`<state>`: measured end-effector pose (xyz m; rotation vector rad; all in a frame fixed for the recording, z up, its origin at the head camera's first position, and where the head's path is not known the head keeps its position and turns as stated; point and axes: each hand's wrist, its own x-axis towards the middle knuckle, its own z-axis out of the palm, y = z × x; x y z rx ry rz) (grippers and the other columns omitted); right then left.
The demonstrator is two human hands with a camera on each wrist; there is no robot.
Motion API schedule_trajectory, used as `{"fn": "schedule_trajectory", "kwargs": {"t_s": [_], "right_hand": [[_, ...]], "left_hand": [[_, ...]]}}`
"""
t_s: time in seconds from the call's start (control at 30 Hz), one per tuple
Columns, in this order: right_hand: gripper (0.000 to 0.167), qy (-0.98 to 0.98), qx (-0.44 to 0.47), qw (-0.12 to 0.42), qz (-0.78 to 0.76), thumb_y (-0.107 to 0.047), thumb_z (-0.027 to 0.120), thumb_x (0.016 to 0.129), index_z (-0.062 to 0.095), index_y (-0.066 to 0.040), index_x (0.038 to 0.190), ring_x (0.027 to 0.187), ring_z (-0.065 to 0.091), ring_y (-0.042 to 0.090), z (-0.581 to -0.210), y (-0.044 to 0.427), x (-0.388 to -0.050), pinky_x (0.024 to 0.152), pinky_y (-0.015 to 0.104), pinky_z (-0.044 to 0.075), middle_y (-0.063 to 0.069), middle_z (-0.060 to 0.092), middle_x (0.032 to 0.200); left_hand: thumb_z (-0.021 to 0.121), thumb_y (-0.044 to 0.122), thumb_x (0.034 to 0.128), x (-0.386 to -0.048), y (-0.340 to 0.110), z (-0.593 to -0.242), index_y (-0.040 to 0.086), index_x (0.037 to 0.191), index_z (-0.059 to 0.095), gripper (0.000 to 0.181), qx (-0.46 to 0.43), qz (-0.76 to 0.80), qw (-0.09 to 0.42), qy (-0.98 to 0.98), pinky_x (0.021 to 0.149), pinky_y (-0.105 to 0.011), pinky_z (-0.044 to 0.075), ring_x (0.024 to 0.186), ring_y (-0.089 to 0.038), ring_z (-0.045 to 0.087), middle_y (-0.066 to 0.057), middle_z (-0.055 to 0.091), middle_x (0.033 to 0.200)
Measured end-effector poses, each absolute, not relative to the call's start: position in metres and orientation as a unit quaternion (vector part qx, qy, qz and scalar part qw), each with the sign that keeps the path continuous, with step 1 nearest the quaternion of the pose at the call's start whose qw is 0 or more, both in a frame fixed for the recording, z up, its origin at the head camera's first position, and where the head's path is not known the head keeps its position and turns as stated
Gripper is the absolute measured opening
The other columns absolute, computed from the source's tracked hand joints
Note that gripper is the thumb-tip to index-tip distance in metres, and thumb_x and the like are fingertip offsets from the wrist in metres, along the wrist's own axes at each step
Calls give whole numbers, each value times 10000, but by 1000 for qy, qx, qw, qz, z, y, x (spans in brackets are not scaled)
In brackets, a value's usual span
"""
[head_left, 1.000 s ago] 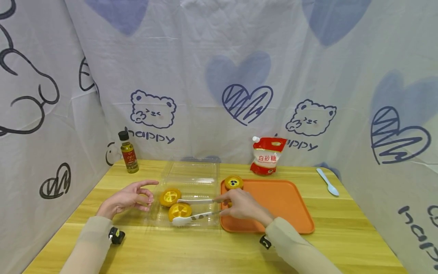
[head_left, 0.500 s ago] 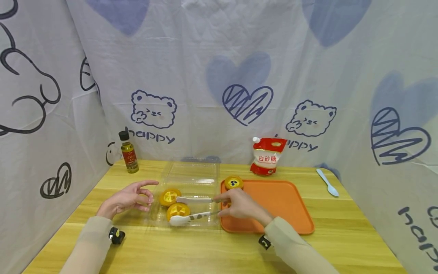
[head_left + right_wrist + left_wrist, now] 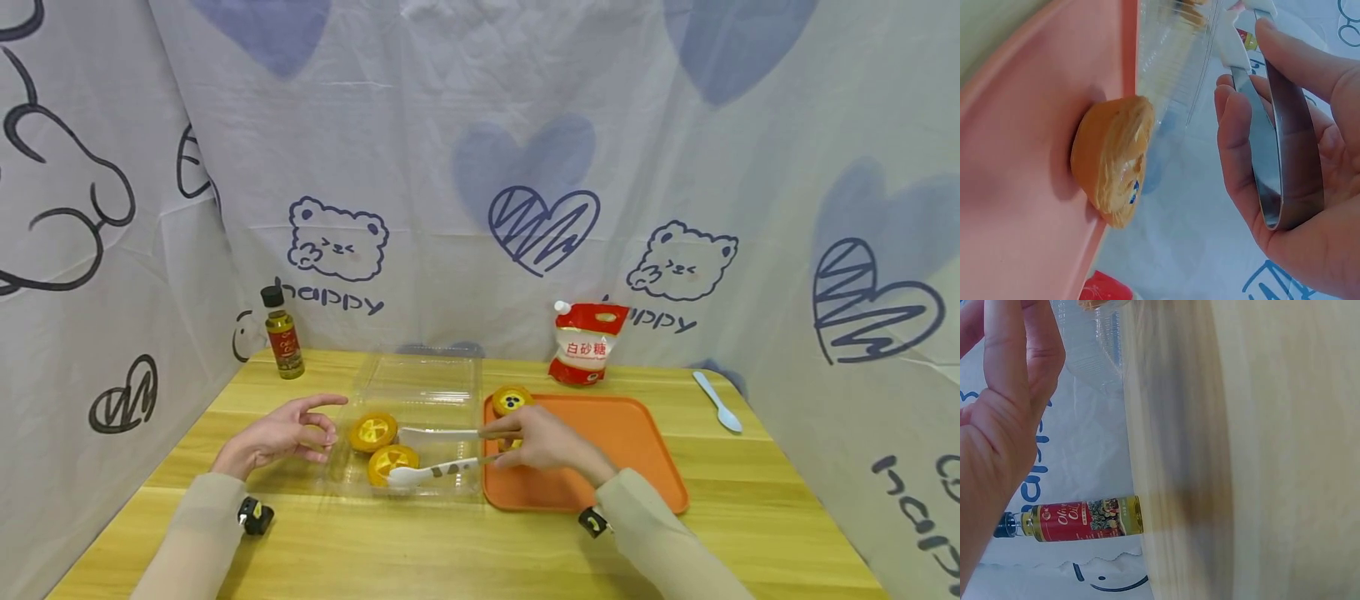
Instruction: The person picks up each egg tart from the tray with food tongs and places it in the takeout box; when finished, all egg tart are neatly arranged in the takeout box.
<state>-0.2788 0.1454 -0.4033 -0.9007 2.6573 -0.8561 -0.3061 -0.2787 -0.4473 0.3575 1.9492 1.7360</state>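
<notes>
Right grip (image 3: 547,437): thumb and fingers on opposite arms of the tongs (image 3: 442,470), steel bend back toward the palm, tips spread. Left grip (image 3: 285,432): holding nothing, fingers loosely bent, just beside the clear container (image 3: 422,379).

Tarts: front tart (image 3: 392,461) and back tart (image 3: 372,432) sit in the container, left of right grip. In the head view one tip overlaps the front tart; can't tell if it touches.

My take: straddle one tart only, tips level, low on the shell, then squeeze slowly. Too hard probably cracks the rim. Left grip could steady the container wall; it looks light.

Looks: both golden-brown shells, yellow centres with paler wedges. Blueberry-type tart (image 3: 1113,162) on the orange tray (image 3: 1019,169), just beyond right grip: tapered wall, layered flaky rim, dark-blue dots.
</notes>
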Motion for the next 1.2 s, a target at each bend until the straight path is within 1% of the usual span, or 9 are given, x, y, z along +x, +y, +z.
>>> {"fn": "schedule_trajectory", "kwargs": {"t_s": [0.13,0.23,0.37,0.43,0.67,0.8,1.03,1.1,1.2], "right_hand": [[382,900,-316,105,-283,-179,786,828,716,-122,1200,858,625,114,-406,147,-281,724,241,526,-30,743,1038],[360,897,-326,104,-281,-166,776,837,721,-120,1190,767,586,89,-408,145,-282,650,215,505,-54,739,957],[356,890,-332,107,-292,-148,768,844,718,-128,1196,716,566,85,-410,143,-282,604,204,478,2,746,979],[369,889,-331,109,-298,-143,767,845,712,-139,1210,726,576,85,-411,142,-282,610,200,483,21,746,1033],[386,894,-336,89,-284,-161,773,841,709,-190,1221,726,559,97,-417,139,-286,601,199,472,-89,702,880],[367,895,-344,80,-273,-175,764,849,714,-203,1212,750,562,101,-417,135,-287,637,206,484,-120,676,863],[357,893,-339,89,-282,-168,762,848,717,-175,1202,766,576,125,-415,131,-286,650,217,496,-108,680,866],[368,894,-335,94,-283,-173,764,847,713,-174,1211,768,578,125,-415,131,-285,652,217,498,-76,701,897],[394,893,-330,103,-288,-190,768,845,701,-177,1233,752,562,116,-414,132,-284,653,219,485,-20,734,997]], "left_hand": [[634,-53,880,-306,-279,-447,-5,1530,160,806,130,639,250,716,749,-389,619,830,-215,639,-77,590,954],[640,-47,880,-307,-279,-447,-5,1529,162,808,129,639,249,716,751,-392,619,833,-219,642,-78,591,955],[636,-57,874,-307,-279,-448,-3,1531,157,815,130,639,251,715,756,-393,618,841,-225,643,-80,591,958],[632,-61,875,-307,-279,-448,0,1532,158,813,130,639,252,715,758,-391,618,841,-223,642,-79,590,960],[640,-50,877,-308,-280,-448,4,1529,171,805,129,638,250,717,760,-395,618,831,-215,643,-84,589,963],[640,-45,879,-307,-280,-448,10,1531,174,803,128,637,251,718,768,-397,617,832,-215,643,-85,585,970],[641,-41,883,-307,-280,-448,5,1532,163,807,128,636,251,718,767,-394,616,827,-205,644,-81,582,967],[641,-40,885,-307,-279,-448,3,1532,157,809,130,637,252,717,768,-394,616,824,-202,645,-79,580,966],[638,-40,886,-307,-279,-448,0,1532,150,811,132,638,252,715,768,-397,616,822,-200,647,-80,579,966]]}}
